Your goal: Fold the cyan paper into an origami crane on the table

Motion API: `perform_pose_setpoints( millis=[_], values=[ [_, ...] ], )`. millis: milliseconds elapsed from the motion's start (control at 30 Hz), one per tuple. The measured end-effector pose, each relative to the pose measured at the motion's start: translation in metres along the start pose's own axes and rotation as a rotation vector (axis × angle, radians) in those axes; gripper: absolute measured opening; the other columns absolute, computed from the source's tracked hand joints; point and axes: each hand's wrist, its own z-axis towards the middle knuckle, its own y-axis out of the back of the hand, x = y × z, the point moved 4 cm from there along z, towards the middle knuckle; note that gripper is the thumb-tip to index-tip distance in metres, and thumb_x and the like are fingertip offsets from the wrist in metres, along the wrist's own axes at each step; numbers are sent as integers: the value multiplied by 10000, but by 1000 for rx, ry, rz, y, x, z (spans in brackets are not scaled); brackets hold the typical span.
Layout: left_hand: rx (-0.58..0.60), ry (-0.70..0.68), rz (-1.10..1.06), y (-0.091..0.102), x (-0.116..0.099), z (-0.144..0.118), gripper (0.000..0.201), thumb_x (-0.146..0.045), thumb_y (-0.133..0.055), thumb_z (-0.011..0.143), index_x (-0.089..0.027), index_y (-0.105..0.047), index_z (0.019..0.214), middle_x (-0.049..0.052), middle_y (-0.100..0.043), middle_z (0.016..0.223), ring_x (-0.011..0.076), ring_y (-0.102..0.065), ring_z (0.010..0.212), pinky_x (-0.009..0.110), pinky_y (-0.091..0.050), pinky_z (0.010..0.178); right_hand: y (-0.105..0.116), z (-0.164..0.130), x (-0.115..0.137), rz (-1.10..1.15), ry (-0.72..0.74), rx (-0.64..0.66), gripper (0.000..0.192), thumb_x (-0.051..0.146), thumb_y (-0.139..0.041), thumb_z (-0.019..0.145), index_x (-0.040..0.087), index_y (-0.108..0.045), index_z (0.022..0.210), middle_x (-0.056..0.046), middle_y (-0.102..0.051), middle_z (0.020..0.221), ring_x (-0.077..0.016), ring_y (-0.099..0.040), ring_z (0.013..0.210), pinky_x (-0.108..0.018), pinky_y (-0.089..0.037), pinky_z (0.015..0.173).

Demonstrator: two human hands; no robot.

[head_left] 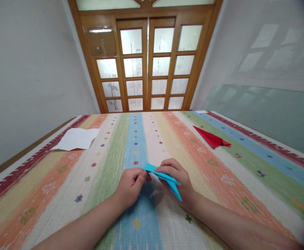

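A folded blue paper shape (165, 177), long and pointed, is held just above the striped tablecloth (219, 180). My left hand (129, 185) pinches its left end between thumb and fingers. My right hand (179, 178) grips the middle of the paper, fingers over the top, and the pointed tip sticks out below the wrist toward me.
A folded red paper shape (211, 138) lies on the cloth at the far right. A white sheet of paper (76, 139) lies at the far left near the table's edge. Wooden glazed doors (148, 66) stand beyond the table. A glass pane (266, 111) leans against the right wall.
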Motion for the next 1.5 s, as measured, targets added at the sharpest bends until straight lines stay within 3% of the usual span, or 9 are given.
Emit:
perform_pose_setpoints(
  millis=[100, 200, 333, 533, 667, 833, 1200, 1300, 1500],
  values=[
    [19, 152, -299, -3, 12, 2, 635, -657, -336, 964, -157, -607, 681, 36, -590, 601, 158, -548, 556, 270, -415, 573, -3, -6, 2, -53, 83, 29, 246, 183, -709, 845, 241, -703, 1084, -87, -589, 1101, -211, -635, 943, -322, -536, 757],
    [23, 260, -495, -6, 18, 3, 617, -726, -457, 884, -158, -584, 680, 21, -565, 581, 152, -529, 537, 266, -426, 548, -7, -9, -2, -138, 101, 50, 261, 163, -709, 833, 262, -706, 1074, -97, -558, 1215, -244, -599, 1056, -361, -528, 821],
    [47, 331, -578, -10, 18, 6, 458, -583, -724, 778, -128, -676, 805, 30, -635, 676, 140, -552, 594, 251, -455, 596, -13, -8, -6, -196, 77, 118, 302, 127, -668, 842, 292, -703, 1092, -97, -522, 1304, -267, -545, 1150, -388, -515, 851],
    [-60, 431, -723, -9, 27, 10, 424, -521, -771, 748, -126, -729, 896, 80, -706, 771, 174, -620, 649, 282, -512, 649, -16, -7, -6, -39, -59, 114, 489, 44, -506, 857, 297, -603, 1263, -104, -413, 1465, -266, -466, 1299, -425, -489, 964],
    [-92, 443, -717, -8, 33, 10, 411, -508, -775, 753, -117, -732, 874, 91, -712, 768, 178, -627, 681, 278, -518, 664, -16, -8, -25, 273, -367, -10, 403, 182, -504, 937, 278, -536, 1327, -113, -561, 1273, -229, -593, 1097, -355, -542, 808],
    [-69, 404, -610, -8, 31, 10, 407, -520, -738, 789, -119, -730, 858, 101, -715, 788, 184, -624, 696, 287, -509, 676, -30, -12, -46, 664, -779, 144, 347, 466, -599, 925, 173, -647, 1104, -23, -636, 772, -137, -574, 575, -283, -500, 561],
    [58, 335, -440, -13, 25, 8, 472, -582, -661, 830, -124, -666, 718, 45, -636, 642, 131, -520, 558, 249, -420, 565, -32, -10, -46, 555, -801, 160, 328, 471, -785, 751, 158, -692, 778, -40, -682, 737, -167, -592, 658, -300, -488, 628],
    [10, 395, -518, -13, 25, 8, 555, -666, -587, 835, -143, -615, 652, 29, -588, 578, 134, -516, 522, 248, -427, 537, -31, -11, -49, 576, -852, 128, 365, 502, -783, 742, 155, -693, 813, -52, -698, 770, -177, -605, 678, -311, -502, 644],
    [4, 487, -687, -13, 24, 10, 573, -694, -565, 820, -132, -671, 786, 69, -654, 650, 172, -607, 555, 278, -496, 549, -32, -14, -53, 701, -905, 115, 405, 493, -773, 781, 144, -692, 969, -78, -716, 838, -203, -656, 729, -345, -533, 678]
  ],
)
